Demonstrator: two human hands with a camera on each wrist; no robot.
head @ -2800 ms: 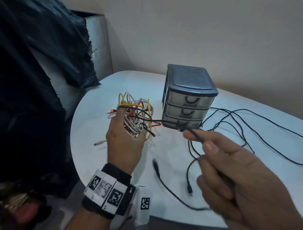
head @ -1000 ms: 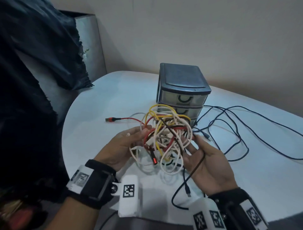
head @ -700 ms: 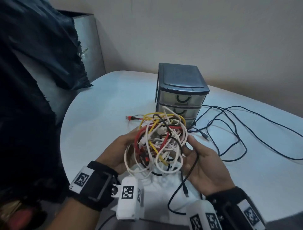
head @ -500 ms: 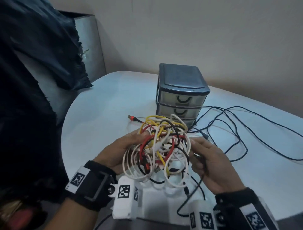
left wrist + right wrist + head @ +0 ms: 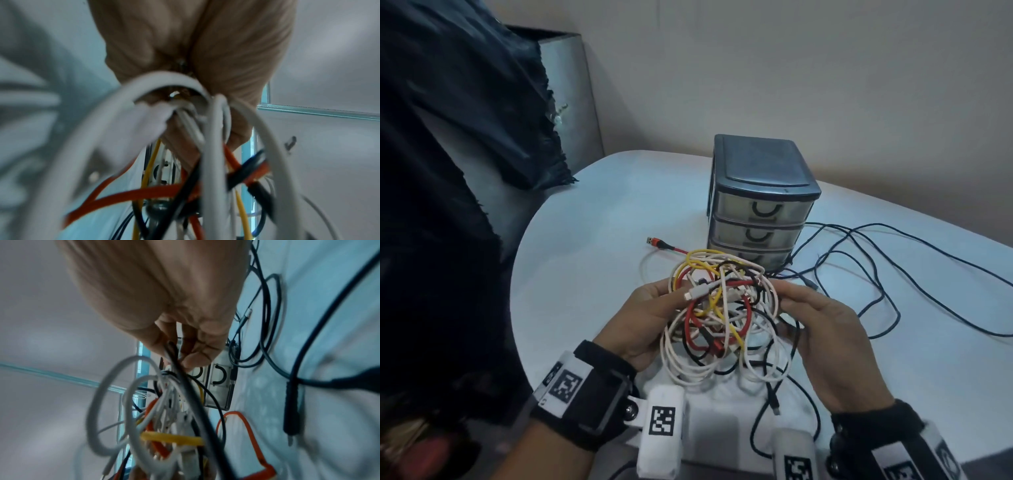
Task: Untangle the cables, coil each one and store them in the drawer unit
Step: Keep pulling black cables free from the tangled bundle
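Note:
A tangle of white, red, yellow and black cables [image 5: 722, 315] hangs between my two hands above the white table [image 5: 592, 260]. My left hand [image 5: 654, 308] grips the tangle's left side, thumb on a white connector [image 5: 697, 292]. In the left wrist view its fingers [image 5: 236, 113] curl round white loops [image 5: 211, 146]. My right hand [image 5: 815, 318] pinches strands on the right side, a black cable [image 5: 185, 378] running through its fingertips [image 5: 197, 360]. Behind the tangle stands the grey three-drawer unit [image 5: 762, 198], all drawers closed.
A long black cable [image 5: 893, 274] sprawls in loops over the table right of the drawer unit. A red cable's USB plug [image 5: 654, 241] lies on the table left of the unit. Dark cloth [image 5: 465, 137] hangs at the left, by a grey cabinet [image 5: 571, 96].
I have lifted the tangle off the table and brought it nearer. My right hand let go of the long black cable and now works at the tangle's right side.

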